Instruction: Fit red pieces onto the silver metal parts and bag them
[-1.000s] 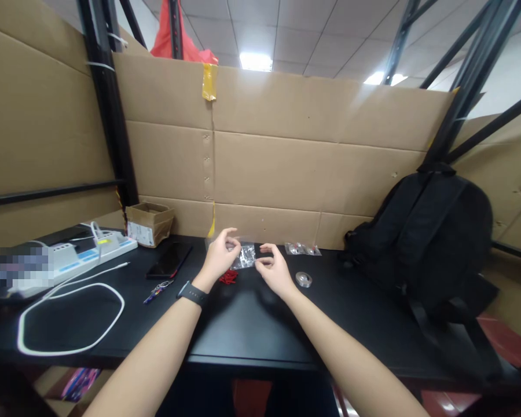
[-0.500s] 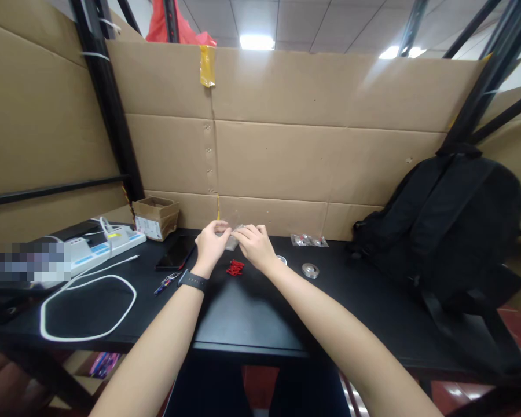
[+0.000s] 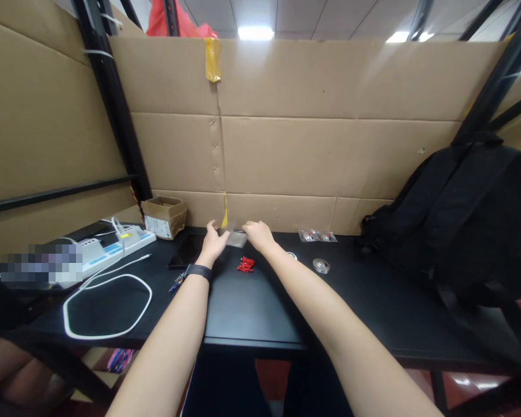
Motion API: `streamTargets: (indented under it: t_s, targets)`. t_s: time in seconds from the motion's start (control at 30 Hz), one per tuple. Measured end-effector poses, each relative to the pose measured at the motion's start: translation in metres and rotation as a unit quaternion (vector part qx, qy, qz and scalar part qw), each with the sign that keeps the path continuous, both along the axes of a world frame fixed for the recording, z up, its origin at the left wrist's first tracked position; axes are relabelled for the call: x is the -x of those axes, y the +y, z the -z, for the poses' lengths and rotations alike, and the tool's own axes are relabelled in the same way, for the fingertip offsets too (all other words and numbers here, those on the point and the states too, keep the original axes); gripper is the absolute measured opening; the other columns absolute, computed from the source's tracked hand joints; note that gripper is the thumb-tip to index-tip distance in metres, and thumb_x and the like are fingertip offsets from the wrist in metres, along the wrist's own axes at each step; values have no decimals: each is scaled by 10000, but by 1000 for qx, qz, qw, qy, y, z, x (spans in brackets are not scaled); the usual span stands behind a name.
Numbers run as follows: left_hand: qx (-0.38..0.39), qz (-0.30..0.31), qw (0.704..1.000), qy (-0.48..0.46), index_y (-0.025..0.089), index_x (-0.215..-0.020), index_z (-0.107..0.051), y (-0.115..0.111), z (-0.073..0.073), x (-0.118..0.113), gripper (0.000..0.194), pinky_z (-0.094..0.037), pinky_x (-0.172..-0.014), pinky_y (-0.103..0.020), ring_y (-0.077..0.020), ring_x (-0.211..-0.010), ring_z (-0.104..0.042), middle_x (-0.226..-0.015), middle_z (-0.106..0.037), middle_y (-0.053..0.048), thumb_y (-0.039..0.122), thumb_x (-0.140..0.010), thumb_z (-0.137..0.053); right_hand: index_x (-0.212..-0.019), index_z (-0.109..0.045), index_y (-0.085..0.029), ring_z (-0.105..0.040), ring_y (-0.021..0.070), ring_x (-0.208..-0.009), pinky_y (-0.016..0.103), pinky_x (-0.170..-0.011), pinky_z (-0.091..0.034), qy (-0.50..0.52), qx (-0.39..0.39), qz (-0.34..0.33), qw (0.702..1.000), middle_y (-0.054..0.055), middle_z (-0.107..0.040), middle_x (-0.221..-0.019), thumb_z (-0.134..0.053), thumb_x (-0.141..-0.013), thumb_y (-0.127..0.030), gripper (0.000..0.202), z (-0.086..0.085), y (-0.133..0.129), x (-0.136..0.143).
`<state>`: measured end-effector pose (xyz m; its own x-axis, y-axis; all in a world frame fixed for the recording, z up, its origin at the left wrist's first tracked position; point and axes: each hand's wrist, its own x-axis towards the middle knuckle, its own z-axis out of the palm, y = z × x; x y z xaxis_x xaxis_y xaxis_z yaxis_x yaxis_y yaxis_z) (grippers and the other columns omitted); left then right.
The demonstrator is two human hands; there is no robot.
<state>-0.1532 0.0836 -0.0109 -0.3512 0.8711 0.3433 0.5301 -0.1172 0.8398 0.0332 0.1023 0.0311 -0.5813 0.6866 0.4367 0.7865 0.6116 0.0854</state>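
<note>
Over the back of the black table, my left hand [image 3: 213, 242], with a dark watch on its wrist, has its thumb and fingers apart. Its thumb is at the left edge of some clear plastic bags [image 3: 237, 239] lying flat, and a faint transparent film shows just above them. To the right of the bags, my right hand [image 3: 259, 236] has its fingers curled together. What they pinch, if anything, is too small to make out. A small heap of red pieces [image 3: 245, 264] lies in front of the bags, between my forearms.
Right of my hands are a roll of clear tape [image 3: 321, 266] and small clear packets [image 3: 316, 236]. A black backpack [image 3: 469, 214] stands on the right. To the left are a dark phone [image 3: 186, 251], keys [image 3: 176, 282], a cardboard box [image 3: 165, 217], a power strip [image 3: 113, 255] and a white cable [image 3: 108, 336].
My hands were close together over clear plastic and have moved apart. The left thumb has spread from the fingers, and the flat bags between the hands now show more. The view has shifted slightly.
</note>
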Motion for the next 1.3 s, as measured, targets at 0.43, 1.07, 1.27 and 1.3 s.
streamTargets:
  t_s: [0.43, 1.07, 1.27, 1.3]
  targets:
    - [22, 45, 995, 90, 179, -1323, -423, 19, 22, 7, 562, -518, -941, -353, -245, -1043, -713, -1169, -711, -158, 231, -823, -674, -1100, -750, -217, -668, 223, -1080, 265, -919, -476, 68, 124, -132, 981, 68, -728, -1184, -608, -880, -315, 279, 27, 21, 3]
    - [21, 75, 993, 87, 193, -1306, -459, 21, 29, 10, 609, -544, -894, -329, -227, -973, -732, -1140, -723, -130, 232, -766, -738, -1111, -716, -196, -694, 207, -953, 262, -834, -490, 108, 156, -104, 976, 71, -756, -1050, -755, -771, -193, 343, 27, 45, 34]
    - [29, 62, 992, 110, 189, -1317, -462, 20, 25, 10, 603, -533, -901, -325, -234, -979, -726, -1132, -726, -131, 201, -766, -707, -1128, -716, -200, -693, 217, -959, 267, -837, -489, 94, 157, -113, 977, 72, -758, -1039, -762, -769, -207, 362, 25, 46, 36]
    - [33, 57, 991, 117, 187, -1319, -463, 19, 23, 10, 598, -532, -901, -329, -241, -983, -725, -1123, -728, -134, 200, -771, -701, -1125, -721, -199, -695, 219, -962, 268, -843, -490, 92, 156, -114, 977, 72, -760, -1036, -764, -774, -217, 354, 24, 46, 36]
